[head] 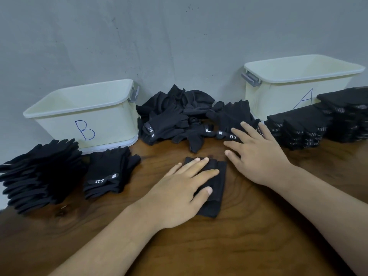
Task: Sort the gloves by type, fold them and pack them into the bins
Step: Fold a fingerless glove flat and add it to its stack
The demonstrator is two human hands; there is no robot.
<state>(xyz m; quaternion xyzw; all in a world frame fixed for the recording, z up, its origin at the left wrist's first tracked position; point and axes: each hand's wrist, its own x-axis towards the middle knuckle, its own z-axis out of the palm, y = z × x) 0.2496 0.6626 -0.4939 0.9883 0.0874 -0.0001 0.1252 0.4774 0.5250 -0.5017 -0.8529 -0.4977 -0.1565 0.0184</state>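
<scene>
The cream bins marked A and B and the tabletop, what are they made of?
Cream bin marked B and cream bin marked A: probably moulded plastic, matte, rounded rims. Brown tabletop: wood or wood-look laminate, smooth, swirling grain shows.

Matt black cloth gloves (169, 120), glossy wood table (239, 236)

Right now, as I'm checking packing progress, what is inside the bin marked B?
Inside the bin, only pale inner walls show near the rim; no gloves are visible. Its front wall hides the bottom, so anything lying low cannot be seen.
</scene>
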